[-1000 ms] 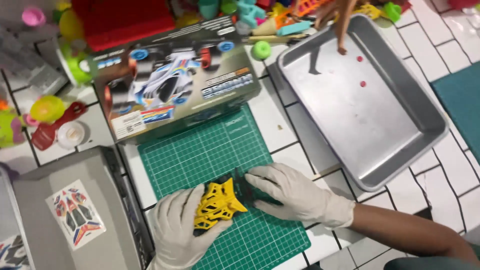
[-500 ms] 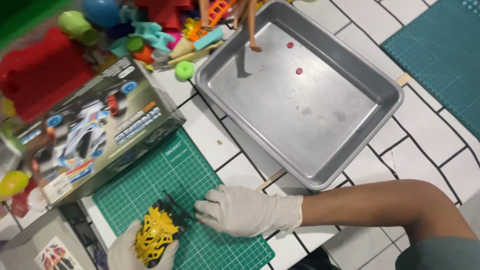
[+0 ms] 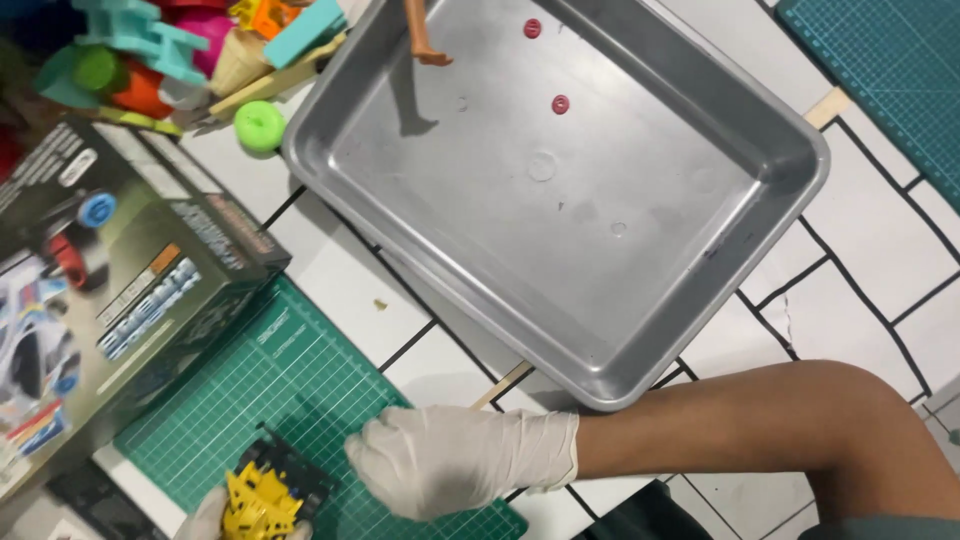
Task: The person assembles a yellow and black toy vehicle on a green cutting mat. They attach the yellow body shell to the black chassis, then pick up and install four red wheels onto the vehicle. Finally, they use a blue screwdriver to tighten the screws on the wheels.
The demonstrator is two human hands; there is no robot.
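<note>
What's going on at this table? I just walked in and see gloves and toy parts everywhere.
A person in white gloves is working over a green cutting mat. The left hand, at the bottom edge, holds a yellow toy car body on a black frame. The right hand rests beside it on the mat, holding nothing visible. A model car kit box lies on the left. Above, a metal tray holds two small red round parts, with colourful plastic toys piled in the top left.

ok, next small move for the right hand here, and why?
Probably bring the right hand back onto the yellow car body. Only the left hand holds it, at the green mat's lower edge, and the right hand sits just beside it, holding nothing visible.
</note>
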